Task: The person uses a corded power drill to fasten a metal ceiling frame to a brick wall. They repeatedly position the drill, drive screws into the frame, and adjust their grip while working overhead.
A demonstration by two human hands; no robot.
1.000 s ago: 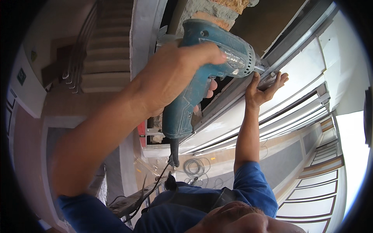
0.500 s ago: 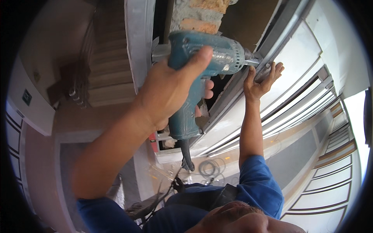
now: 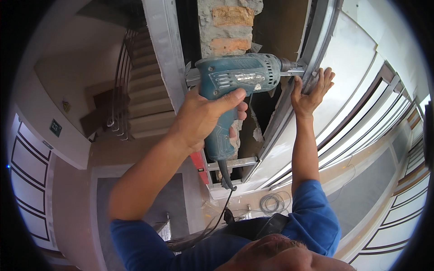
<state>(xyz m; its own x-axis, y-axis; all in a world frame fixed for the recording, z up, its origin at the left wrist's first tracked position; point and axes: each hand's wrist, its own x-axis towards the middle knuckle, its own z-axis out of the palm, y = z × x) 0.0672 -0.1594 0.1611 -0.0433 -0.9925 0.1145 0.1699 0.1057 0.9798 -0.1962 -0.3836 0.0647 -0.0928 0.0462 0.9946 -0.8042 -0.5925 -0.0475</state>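
Note:
My left hand (image 3: 199,115) is wrapped round the handle of a teal power drill (image 3: 239,74), thumb along its near side. The drill lies level, its chuck (image 3: 285,64) pointing right at a grey metal stud (image 3: 312,61); the tip is too small to make out. Behind the drill body a metal crosspiece (image 3: 193,77) spans between two studs. My right hand (image 3: 309,92) rests against the right stud just below the chuck, fingers spread upward and thumb apart on the frame's inner side. From the handle's base hangs a black cord (image 3: 225,174).
A rough brick column (image 3: 228,27) stands inside the frame, and a white panel (image 3: 348,45) covers its right side. To the left are stairs (image 3: 149,90) with a railing (image 3: 120,81). A coiled cable (image 3: 272,204) lies on the floor below, near a red object (image 3: 199,167).
The view has shifted, and the drill sits slightly lower and more level in the picture. My left hand still grips it. My right hand stays against the stud.

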